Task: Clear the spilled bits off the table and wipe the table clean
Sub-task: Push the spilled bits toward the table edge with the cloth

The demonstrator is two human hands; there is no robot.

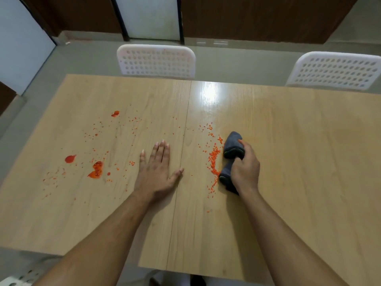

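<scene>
Left hand [156, 172] lies flat, fingers spread, while right hand [244, 167] grips grey cloth [232, 145] beside orange bits [214, 162].

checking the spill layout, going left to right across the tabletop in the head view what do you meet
red blob → orange-red smear → left hand flat on the table → ridge of orange bits → grey cloth → right hand
</scene>
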